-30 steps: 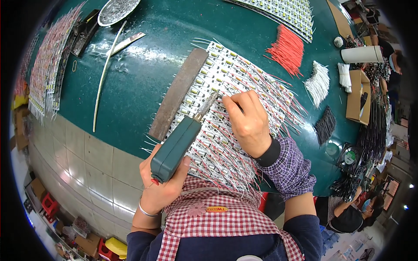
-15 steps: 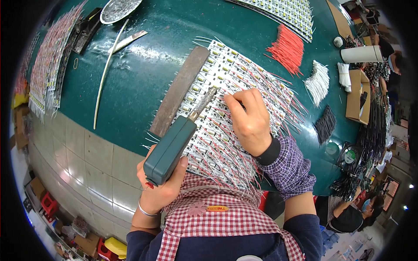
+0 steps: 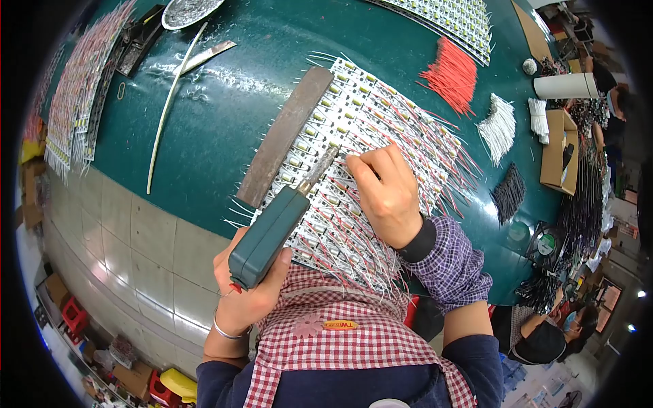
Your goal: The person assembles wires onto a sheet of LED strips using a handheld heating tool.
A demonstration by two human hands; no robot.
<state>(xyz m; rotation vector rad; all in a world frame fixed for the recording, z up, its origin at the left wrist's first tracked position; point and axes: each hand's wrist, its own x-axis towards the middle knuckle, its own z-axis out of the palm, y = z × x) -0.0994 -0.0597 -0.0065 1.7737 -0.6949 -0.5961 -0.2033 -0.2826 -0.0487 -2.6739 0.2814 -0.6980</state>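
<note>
My left hand (image 3: 246, 289) is wrapped around the dark green handle of a soldering gun (image 3: 269, 236). Its scorched metal tip points away from me, touching or just above a panel of small white circuit boards (image 3: 320, 126). Rows of little yellowish-green parts cover the panel, and thin red and white wires (image 3: 425, 146) stick out over its right side. Close to the right of the tip, my right hand (image 3: 388, 197) hovers over the boards with thumb and forefinger pinched. What they pinch is too small to make out. A brownish flat bar (image 3: 286, 136) lies along the panel's left edge.
Bundles of red wires (image 3: 449, 76), white wires (image 3: 498, 129) and black wires (image 3: 509, 194) lie right of the panel. A cardboard box (image 3: 561, 149) stands beyond them. Far left are a shallow metal dish (image 3: 192, 12), a flat strip (image 3: 207, 58) and more wired panels (image 3: 81, 88).
The soldering gun's tip and my right hand's pinched fingers have moved slightly toward me along the panel. The view has shifted a little. Both hands keep their grip.
</note>
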